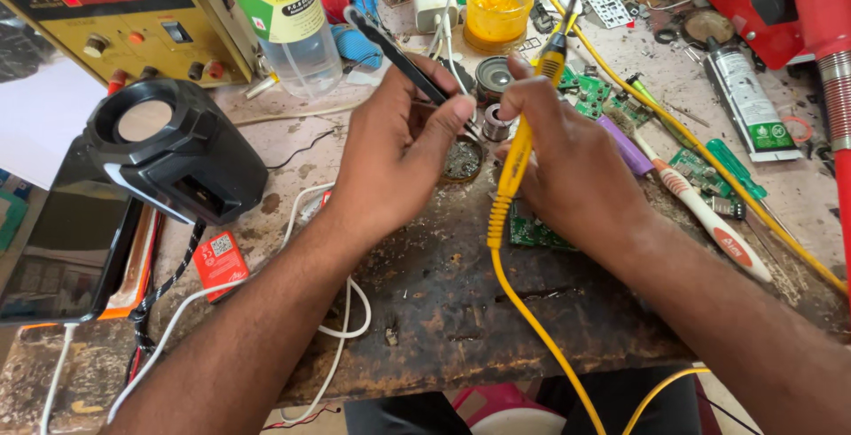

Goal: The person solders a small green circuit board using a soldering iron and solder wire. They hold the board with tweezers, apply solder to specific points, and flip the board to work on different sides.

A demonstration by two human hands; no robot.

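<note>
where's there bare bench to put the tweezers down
Bare dark wood lies near the front edge, between the white cable and the yellow cord. Beyond the right hand, boards and screwdrivers crowd the top; bottle and jar fill the back.

The right hand covers most of the green board near the middle of the bench; only a corner peeks out; the tip of the yellow iron is hidden behind the fingers; the points of the black tweezers vanish between the left hand and the right one; the clear bottle is cut off by the top edge; the yellow box with knobs runs off the top left corner; the dark phone slips off the left edge.
</note>
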